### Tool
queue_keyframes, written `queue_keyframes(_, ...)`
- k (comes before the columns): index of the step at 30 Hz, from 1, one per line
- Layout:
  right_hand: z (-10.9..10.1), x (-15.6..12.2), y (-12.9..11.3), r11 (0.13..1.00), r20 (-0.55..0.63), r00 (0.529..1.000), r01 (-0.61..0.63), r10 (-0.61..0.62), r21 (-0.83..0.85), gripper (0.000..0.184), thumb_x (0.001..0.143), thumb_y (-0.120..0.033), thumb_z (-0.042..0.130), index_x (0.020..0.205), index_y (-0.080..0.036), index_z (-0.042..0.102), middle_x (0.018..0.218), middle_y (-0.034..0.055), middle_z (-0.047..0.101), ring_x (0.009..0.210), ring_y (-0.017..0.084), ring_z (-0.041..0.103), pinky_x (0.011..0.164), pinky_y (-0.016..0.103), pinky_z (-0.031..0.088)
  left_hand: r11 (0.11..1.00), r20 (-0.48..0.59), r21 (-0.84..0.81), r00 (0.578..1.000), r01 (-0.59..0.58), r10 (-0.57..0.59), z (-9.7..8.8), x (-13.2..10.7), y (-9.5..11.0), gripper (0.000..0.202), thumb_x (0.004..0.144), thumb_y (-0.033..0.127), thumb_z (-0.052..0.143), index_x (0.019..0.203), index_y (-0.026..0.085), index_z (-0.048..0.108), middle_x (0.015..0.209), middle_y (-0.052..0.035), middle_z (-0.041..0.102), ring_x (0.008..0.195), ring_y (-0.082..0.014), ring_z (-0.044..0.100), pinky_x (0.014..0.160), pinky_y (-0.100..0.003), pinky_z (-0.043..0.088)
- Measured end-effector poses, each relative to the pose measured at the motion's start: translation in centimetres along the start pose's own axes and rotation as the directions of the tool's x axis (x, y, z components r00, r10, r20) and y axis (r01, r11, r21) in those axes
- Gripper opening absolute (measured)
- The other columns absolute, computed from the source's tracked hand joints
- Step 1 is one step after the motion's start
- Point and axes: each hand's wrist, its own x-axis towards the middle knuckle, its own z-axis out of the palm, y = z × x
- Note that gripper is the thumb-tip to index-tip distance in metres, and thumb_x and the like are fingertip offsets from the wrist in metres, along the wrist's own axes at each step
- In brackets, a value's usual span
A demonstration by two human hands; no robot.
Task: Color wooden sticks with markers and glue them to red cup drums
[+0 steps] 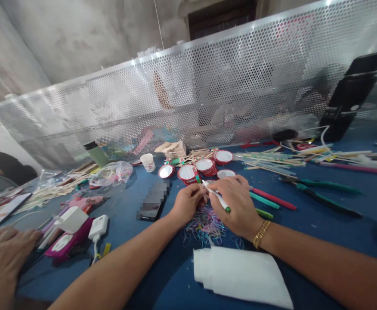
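My left hand (186, 203) pinches a thin stick (197, 175) that points up and shows green and red bands near its end. In my right hand (240, 206), fingers closed, is a white marker pen (220, 199) with a green end cap; its tip meets or nearly meets the stick. Beneath both hands lies a tangled heap of coloured rubber bands (206, 224). Just beyond them stand several red-rimmed round tape rolls (204, 165). Red, teal and green markers (274, 198) lie beside my right hand. A folded white cloth or paper (240, 275) sits nearer me.
Green-handled pliers (324, 200) lie at right, before scattered sticks (272, 159). A phone (154, 200), paper cup (147, 162), pink glue gun (87, 201) and white charger (72, 220) are leftward. Another person's hand (4, 254) rests at far left. A perforated metal screen (188, 94) closes the back.
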Motion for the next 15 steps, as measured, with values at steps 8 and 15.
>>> queue_keyframes(8,-0.08,0.04,0.09,1.0,0.01,1.0,-0.006,0.005,0.014,0.011,0.094,-0.023,0.048,0.097,-0.021,0.059,0.089,0.0021,0.067,0.087,0.02,0.058,0.091,0.042,0.032,1.0,-0.014,-0.002,1.0,0.006,-0.006,0.03,0.02,0.19,0.042,0.072,0.054,0.071,0.068,0.016,0.056,0.06,0.0032,0.053,0.053,-0.008,0.043,0.052,-0.021,0.033)
queue_keyframes(15,-0.06,-0.04,-0.11,0.999,0.054,0.999,0.007,-0.01,0.051,0.01,0.093,-0.022,0.048,0.096,-0.021,0.058,0.086,0.0021,0.066,0.088,0.02,0.058,0.091,0.043,0.031,1.0,-0.014,0.018,1.0,-0.007,0.008,-0.07,0.05,0.16,0.043,0.075,0.054,0.07,0.064,0.016,0.052,0.057,0.0044,0.048,0.052,-0.0074,0.039,0.05,-0.021,0.032)
